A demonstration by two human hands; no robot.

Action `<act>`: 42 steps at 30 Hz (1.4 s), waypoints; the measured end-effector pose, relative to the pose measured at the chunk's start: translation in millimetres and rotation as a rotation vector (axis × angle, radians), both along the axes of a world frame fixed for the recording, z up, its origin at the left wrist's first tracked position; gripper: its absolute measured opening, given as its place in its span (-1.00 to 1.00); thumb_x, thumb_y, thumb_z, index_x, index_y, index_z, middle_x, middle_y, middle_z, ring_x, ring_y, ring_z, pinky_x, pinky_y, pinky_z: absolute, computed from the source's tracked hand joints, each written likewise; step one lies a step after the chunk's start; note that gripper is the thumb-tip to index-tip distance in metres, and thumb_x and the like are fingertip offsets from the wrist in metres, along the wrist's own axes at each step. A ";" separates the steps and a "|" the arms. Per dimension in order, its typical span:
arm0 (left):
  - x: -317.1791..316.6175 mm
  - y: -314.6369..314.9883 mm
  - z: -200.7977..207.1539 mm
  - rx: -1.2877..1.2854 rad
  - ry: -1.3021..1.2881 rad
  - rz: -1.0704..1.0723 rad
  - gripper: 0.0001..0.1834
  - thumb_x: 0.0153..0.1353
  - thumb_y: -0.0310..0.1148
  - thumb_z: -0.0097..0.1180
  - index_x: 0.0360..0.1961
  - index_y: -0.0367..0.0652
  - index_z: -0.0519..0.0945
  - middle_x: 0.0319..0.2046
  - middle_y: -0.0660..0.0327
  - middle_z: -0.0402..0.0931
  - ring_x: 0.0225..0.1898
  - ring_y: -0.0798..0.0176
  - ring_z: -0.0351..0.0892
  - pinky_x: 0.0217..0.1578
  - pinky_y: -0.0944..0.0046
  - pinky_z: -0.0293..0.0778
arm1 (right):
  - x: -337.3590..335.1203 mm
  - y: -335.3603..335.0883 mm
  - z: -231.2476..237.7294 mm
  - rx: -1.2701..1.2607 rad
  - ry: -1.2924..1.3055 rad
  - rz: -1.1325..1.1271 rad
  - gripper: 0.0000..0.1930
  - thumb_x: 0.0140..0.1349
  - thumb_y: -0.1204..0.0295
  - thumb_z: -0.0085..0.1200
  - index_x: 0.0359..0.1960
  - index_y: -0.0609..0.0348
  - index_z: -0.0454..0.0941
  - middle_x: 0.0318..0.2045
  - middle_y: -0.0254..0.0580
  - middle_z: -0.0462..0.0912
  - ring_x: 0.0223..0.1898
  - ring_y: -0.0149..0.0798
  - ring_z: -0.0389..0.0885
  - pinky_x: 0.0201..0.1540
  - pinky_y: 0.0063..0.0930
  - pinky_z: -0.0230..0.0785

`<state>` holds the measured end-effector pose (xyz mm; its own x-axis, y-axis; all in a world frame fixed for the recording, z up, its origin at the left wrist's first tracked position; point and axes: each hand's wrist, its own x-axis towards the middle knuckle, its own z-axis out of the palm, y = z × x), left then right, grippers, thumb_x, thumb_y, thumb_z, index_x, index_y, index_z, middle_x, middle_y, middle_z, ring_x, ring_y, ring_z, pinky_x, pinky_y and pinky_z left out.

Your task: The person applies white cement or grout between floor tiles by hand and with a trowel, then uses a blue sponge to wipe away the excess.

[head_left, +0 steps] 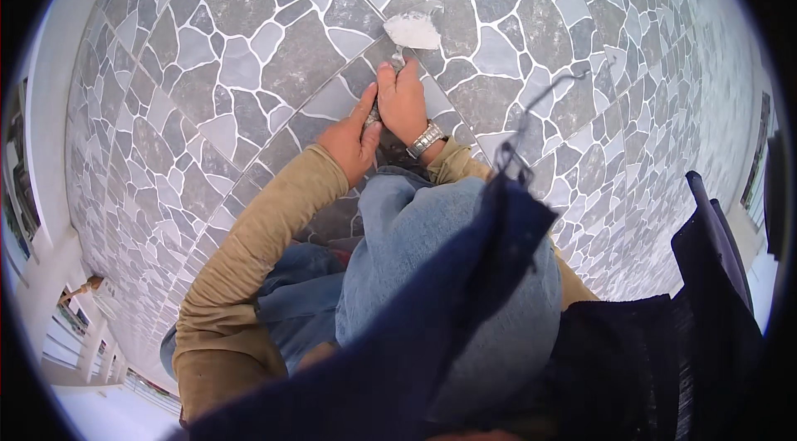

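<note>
A small trowel [413, 31], its blade coated with white paste, points away from me over the stone-patterned tiles. My right hand [403, 105], with a metal watch [427, 139] on its wrist, is closed round the trowel's handle just behind the blade. Close beside it, my left hand [352, 142] pinches the rear of the grey, smeared handle between thumb and fingers. Whether the blade touches the tile or hovers over it, I cannot tell.
Grey tiles [290, 59] with white joints surround me. My bent knee in blue jeans [415, 233] is close behind my hands. Dark blue cloth [473, 267] with loose threads hangs across the near right. A white railing [87, 350] stands at the lower left.
</note>
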<state>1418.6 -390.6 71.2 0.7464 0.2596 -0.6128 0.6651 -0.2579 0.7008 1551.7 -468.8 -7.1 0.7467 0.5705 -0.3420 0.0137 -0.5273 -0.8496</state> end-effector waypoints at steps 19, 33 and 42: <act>-46.8 1.3 6.1 -0.006 0.055 0.016 -0.25 0.46 -0.24 -0.04 0.59 0.04 -0.03 -0.18 -0.34 0.63 -0.17 -0.39 0.65 -0.14 -0.15 0.55 | -54.2 -2.8 9.0 -0.067 0.111 0.074 -0.43 0.48 0.15 -0.07 0.11 0.61 0.27 -0.34 0.46 0.63 -0.26 0.39 0.66 -0.25 0.06 0.47; -26.6 -19.8 -19.0 0.095 -0.082 0.044 -0.24 0.47 -0.17 -0.07 0.60 0.03 -0.06 -0.15 -0.33 0.64 -0.15 -0.39 0.66 -0.09 -0.16 0.55 | -19.8 -10.4 3.2 -0.016 0.096 0.027 -0.48 0.46 0.16 -0.03 0.01 0.56 0.30 -0.40 0.49 0.63 -0.32 0.46 0.65 -0.27 0.17 0.46; -14.7 -29.9 -38.4 0.145 -0.209 0.028 -0.20 0.47 -0.19 -0.07 0.61 0.06 -0.13 -0.13 -0.30 0.64 -0.18 -0.39 0.67 -0.12 -0.18 0.57 | -0.7 -17.8 6.8 -0.065 0.135 0.040 -0.42 0.47 0.15 -0.07 0.15 0.59 0.27 -0.29 0.61 0.60 -0.17 0.51 0.62 -0.17 0.18 0.43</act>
